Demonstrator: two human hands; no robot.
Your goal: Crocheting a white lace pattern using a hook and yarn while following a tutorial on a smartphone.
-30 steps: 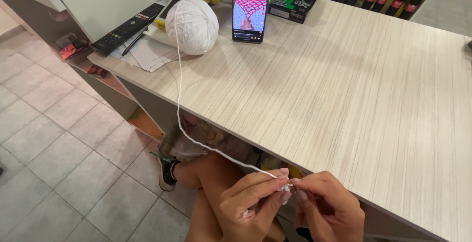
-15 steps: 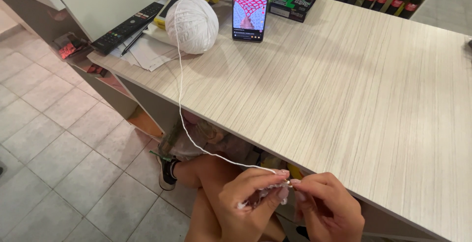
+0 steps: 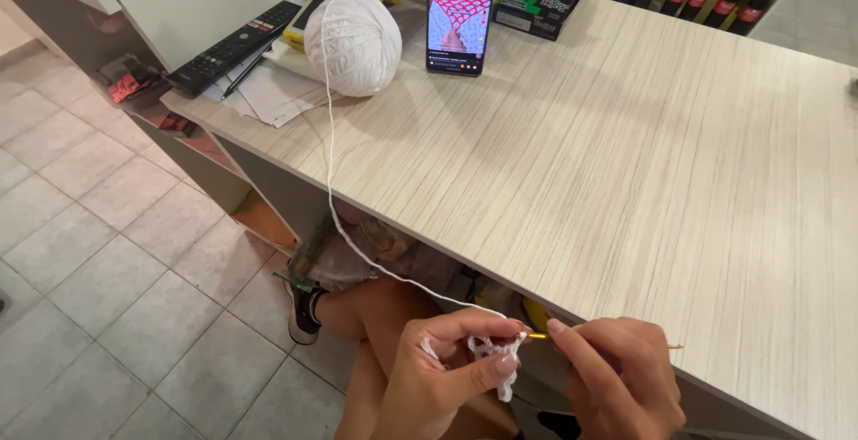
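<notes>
Your left hand (image 3: 442,373) pinches a small white crocheted piece (image 3: 494,351). Your right hand (image 3: 617,377) grips what looks like a thin yellow hook (image 3: 538,336). White string (image 3: 329,150) runs to a round white yarn ball (image 3: 353,42).

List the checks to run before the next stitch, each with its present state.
1. Left hand pinches the small white crochet piece: ok.
2. Right hand grips the yellow hook: ok.
3. Hook tip in a loop: cannot tell, hidden by the work.
4. Yarn strand runs free from the yarn ball over the desk edge: ok.
5. Phone upright, screen lit and facing the person: ok.
</notes>
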